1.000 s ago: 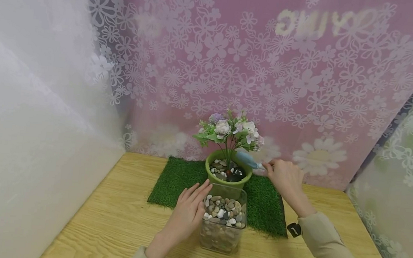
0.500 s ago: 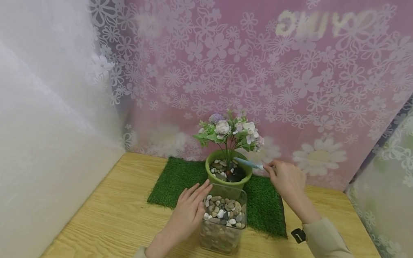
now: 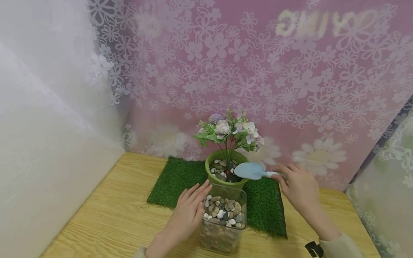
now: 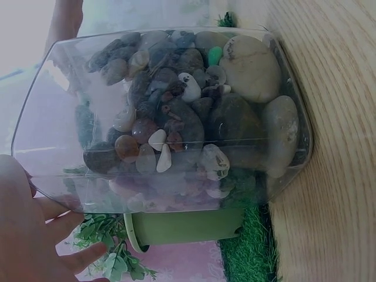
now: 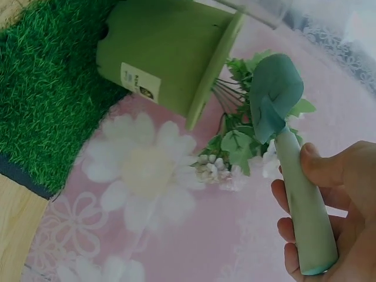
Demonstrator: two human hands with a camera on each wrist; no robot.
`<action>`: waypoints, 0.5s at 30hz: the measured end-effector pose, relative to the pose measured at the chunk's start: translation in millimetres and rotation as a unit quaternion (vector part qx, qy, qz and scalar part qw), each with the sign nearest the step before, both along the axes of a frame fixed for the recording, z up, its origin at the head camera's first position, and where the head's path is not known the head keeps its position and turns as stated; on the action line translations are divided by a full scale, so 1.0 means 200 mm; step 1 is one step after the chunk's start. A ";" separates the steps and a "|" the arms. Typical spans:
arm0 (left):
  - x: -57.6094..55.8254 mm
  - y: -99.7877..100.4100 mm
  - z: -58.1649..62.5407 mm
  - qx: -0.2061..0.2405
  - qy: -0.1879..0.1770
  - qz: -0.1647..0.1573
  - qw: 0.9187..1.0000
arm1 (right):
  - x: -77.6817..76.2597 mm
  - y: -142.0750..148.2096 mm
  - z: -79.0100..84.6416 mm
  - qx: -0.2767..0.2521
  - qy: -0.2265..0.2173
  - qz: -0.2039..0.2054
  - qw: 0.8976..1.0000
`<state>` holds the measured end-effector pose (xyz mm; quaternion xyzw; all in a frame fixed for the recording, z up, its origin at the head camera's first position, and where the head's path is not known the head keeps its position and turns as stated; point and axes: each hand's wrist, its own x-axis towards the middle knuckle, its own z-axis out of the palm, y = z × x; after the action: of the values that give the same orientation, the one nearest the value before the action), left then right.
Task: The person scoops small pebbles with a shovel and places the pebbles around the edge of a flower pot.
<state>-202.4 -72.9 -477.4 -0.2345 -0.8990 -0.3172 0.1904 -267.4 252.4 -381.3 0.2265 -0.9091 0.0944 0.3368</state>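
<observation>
My right hand (image 3: 300,189) grips the pale handle of a small light-blue garden trowel (image 3: 250,171). The blade overlaps the right rim of a green flowerpot (image 3: 207,171) in the head view, and no stones show on it. Artificial flowers (image 3: 228,129) in white, pink and purple stand in the pot, with pebbles and dark patches around their stems. My left hand (image 3: 185,211) rests with extended fingers against the left side of a clear plastic container (image 3: 221,245). Pebbles (image 4: 176,117) of mixed sizes, grey, brown and white, fill much of it.
The pot stands on a strip of artificial grass (image 3: 172,183) over a wooden table (image 3: 110,219). Close behind rises a pink floral curtain (image 3: 205,63), with a pale sheet (image 3: 27,109) along the left and another patterned curtain (image 3: 410,163) at the right.
The trowel tipped on edge over the pot, then turned flat again. My right hand has drawn it back to the right and slightly toward me. My left hand has stayed at the container.
</observation>
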 end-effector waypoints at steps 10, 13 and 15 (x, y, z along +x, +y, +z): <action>0.00 0.00 0.00 0.006 -0.003 0.000 1.000 | 0.09 0.00 0.07 -0.003 0.007 0.050 0.999; 0.00 0.00 0.00 0.005 -0.003 -0.002 1.000 | 0.11 -0.01 0.09 -0.004 0.021 0.069 0.997; 0.00 0.00 0.00 0.006 -0.002 -0.003 1.000 | 0.11 -0.02 0.11 -0.006 0.029 0.086 0.996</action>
<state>-202.3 -72.3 -477.8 -0.2348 -0.8968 -0.3239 0.1888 -244.8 247.8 -359.6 0.3048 -0.8752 0.1220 0.3554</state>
